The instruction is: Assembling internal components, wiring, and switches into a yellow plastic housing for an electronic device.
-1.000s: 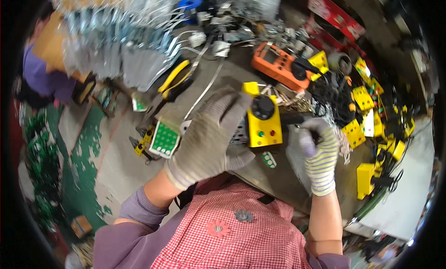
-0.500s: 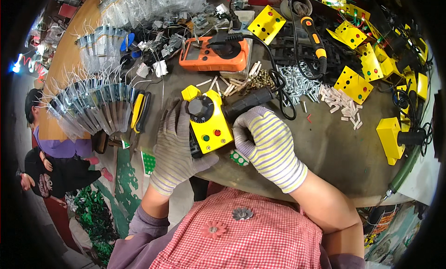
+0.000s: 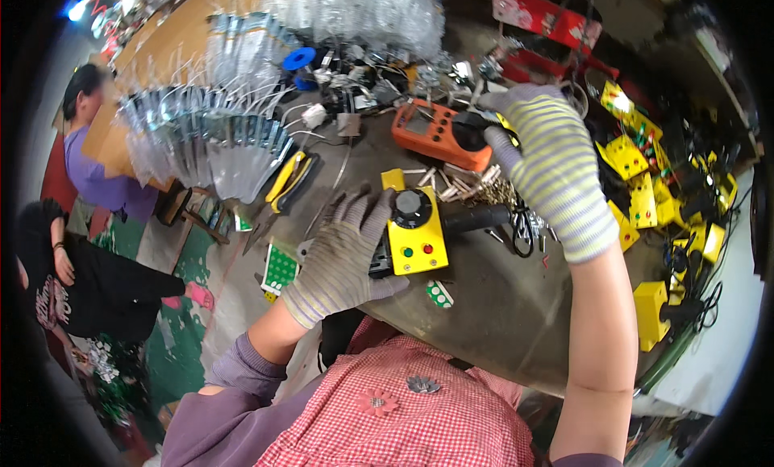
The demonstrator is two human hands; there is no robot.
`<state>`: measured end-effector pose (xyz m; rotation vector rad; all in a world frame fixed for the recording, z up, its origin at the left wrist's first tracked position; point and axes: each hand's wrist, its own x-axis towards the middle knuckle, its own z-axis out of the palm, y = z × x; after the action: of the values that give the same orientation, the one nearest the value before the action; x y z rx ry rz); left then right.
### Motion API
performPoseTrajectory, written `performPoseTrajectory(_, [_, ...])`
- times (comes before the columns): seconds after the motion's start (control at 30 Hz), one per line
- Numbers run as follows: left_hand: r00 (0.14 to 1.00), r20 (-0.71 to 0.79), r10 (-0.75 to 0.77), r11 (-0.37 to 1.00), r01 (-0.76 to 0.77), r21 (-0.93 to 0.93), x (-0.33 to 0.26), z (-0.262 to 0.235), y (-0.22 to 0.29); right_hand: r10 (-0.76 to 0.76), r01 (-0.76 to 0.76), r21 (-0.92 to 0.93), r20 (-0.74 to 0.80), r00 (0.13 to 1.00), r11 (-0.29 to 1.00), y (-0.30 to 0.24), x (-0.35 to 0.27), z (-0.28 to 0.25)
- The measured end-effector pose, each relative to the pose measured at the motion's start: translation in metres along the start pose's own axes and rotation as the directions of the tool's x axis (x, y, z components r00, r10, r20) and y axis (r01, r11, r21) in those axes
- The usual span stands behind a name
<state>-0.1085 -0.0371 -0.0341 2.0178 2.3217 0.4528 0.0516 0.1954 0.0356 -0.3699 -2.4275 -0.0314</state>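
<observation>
A yellow control box (image 3: 419,245) with a black dial, a green and a red round part, and a black cylindrical grip (image 3: 477,219) at its right side lies near the table's front edge. My gloved left hand (image 3: 343,253) holds its left side, fingers beside the dial and thumb below. Further right and higher, my gloved right hand (image 3: 556,165) is raised over the small parts, right of the orange multimeter (image 3: 439,132). It is closed around a yellow-and-black tool handle (image 3: 507,126), mostly hidden by the fingers.
Yellow-handled pliers (image 3: 289,181) lie left, beside fanned strips with wires (image 3: 210,136). Wooden-looking pegs and brass bits (image 3: 484,185) sit beyond the box. Several yellow housings (image 3: 641,201) crowd the right. Another person (image 3: 109,165) is at the far left.
My right hand has gone from beside the box up and away to the right, closing on a yellow-and-black handle. My left hand stays on the box. The whole view has shifted.
</observation>
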Motion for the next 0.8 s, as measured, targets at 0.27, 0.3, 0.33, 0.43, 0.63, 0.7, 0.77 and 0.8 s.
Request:
performPoseTrajectory(0.27, [0.999, -0.035, 0.007, 0.999, -0.009, -0.053, -0.017, -0.021, -0.013, 0.219, -0.228, 0.288, 0.063, 0.974, 0.93, -0.008, 0.018, -0.003])
performPoseTrajectory(0.3, [1.0, -0.005, -0.022, 0.992, 0.021, -0.122, -0.027, -0.038, -0.012, 0.299, -0.296, 0.433, 0.061, 0.952, 0.852, -0.026, 0.021, -0.024])
performPoseTrajectory(0.33, [0.998, 0.025, -0.051, 0.981, 0.055, -0.186, -0.04, -0.051, -0.014, 0.428, -0.42, 0.535, 0.117, 0.896, 0.733, -0.042, 0.025, -0.042])
performPoseTrajectory(0.43, [0.994, 0.024, -0.108, 0.927, 0.109, -0.36, -0.093, -0.076, -0.041, 0.355, -0.314, 0.848, 0.162, 0.921, 0.427, -0.082, 0.031, -0.068])
performPoseTrajectory(0.63, [0.836, 0.307, -0.455, 0.68, 0.549, -0.486, -0.237, -0.083, -0.109, 0.101, -0.429, 0.893, 0.418, 0.903, 0.137, -0.233, 0.064, -0.008])
performPoseTrajectory(0.7, [0.886, 0.135, -0.443, 0.695, 0.435, -0.573, -0.251, -0.082, -0.115, -0.112, -0.521, 0.843, 0.509, 0.853, -0.134, -0.279, 0.051, 0.041])
performPoseTrajectory(0.77, [0.946, -0.002, -0.323, 0.724, 0.246, -0.645, -0.228, -0.088, -0.101, -0.226, -0.572, 0.813, 0.541, 0.81, -0.104, -0.31, 0.033, 0.086])
performPoseTrajectory(0.8, [0.934, 0.115, -0.338, 0.544, 0.294, -0.786, -0.23, -0.057, -0.103, -0.244, -0.55, 0.834, 0.54, 0.805, 0.033, -0.321, 0.024, 0.108])
